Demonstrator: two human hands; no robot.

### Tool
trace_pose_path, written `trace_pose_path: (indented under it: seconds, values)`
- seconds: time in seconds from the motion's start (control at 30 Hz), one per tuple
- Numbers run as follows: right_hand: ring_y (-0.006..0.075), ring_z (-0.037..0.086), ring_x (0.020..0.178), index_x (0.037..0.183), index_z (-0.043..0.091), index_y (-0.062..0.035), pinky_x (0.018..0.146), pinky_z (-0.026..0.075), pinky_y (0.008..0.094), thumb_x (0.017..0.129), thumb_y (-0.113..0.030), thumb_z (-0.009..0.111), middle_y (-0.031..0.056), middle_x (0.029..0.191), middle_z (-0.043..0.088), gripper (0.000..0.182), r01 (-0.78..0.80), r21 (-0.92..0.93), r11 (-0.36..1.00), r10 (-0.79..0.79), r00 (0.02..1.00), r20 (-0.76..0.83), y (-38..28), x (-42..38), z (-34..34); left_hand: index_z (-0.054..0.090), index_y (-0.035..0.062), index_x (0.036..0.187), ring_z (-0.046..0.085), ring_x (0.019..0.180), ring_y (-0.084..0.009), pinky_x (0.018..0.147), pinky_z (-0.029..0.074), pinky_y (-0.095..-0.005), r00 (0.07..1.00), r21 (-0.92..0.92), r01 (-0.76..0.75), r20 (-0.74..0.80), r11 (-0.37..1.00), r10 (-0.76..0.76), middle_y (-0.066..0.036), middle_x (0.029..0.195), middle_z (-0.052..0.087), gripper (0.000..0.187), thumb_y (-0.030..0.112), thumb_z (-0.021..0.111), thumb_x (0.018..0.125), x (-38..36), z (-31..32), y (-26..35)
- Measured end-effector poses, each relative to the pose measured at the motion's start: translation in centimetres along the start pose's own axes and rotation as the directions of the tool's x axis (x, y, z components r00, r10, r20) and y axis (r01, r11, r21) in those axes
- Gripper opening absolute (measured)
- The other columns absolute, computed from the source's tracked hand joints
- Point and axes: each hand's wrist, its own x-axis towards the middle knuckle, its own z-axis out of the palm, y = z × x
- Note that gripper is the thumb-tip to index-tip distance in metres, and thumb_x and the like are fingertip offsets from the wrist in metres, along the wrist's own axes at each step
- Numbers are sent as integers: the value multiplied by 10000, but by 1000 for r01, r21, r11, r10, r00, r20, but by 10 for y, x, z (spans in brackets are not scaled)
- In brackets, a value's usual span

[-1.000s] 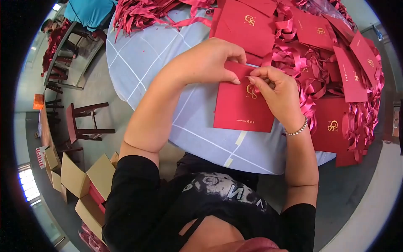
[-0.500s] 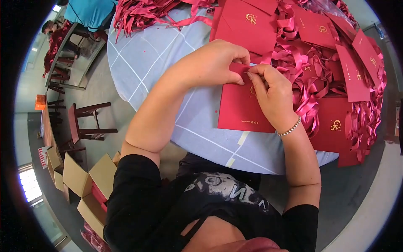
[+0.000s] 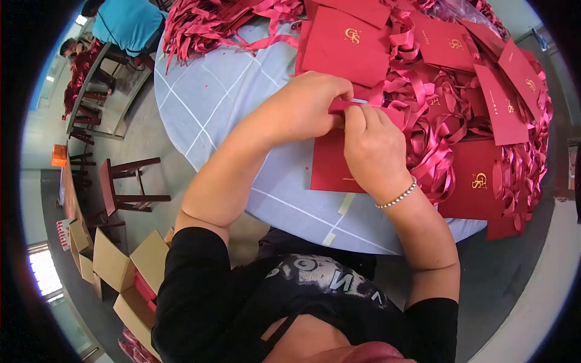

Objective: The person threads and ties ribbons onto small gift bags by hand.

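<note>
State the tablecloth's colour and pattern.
The tablecloth is pale blue with crossing white lines, best seen in the head view.

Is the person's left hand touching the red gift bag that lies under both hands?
Touching: the head view shows the left hand gripping the red gift bag by its top edge.

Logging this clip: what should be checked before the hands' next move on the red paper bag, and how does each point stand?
1. Left hand at the upper end of the red paper bag: ok.
2. Right hand beside it, at that end: ok.
3. Bag over the checked tablecloth: ok.
4. Bag's face unobstructed: not ok, right hand covers part.
5. Right fingertips' hold: cannot tell, hidden.
</note>
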Motion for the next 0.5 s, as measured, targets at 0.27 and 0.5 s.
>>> trace_pose_path:
  seconds: [0.27,0.5]
  values:
    - [314,648,725,928,551,5,600,535,385,773,-33,613,136,804,612,172,-161,142,977,151,986,76,7,-5,2,670,4,967,697,893,-329,786,540,-376,1000,-113,27,17,993,-25,-179,905,704,247,21,728,728,0,7,-2]
    - [326,659,709,906,561,-11,587,541,414,813,-58,611,155,775,627,116,-150,109,983,148,989,25,0,-5,0,669,6,1003,698,910,-325,802,544,-378,999,-72,33,30,997,-31,-170,937,712,283,11,727,726,0,6,3]
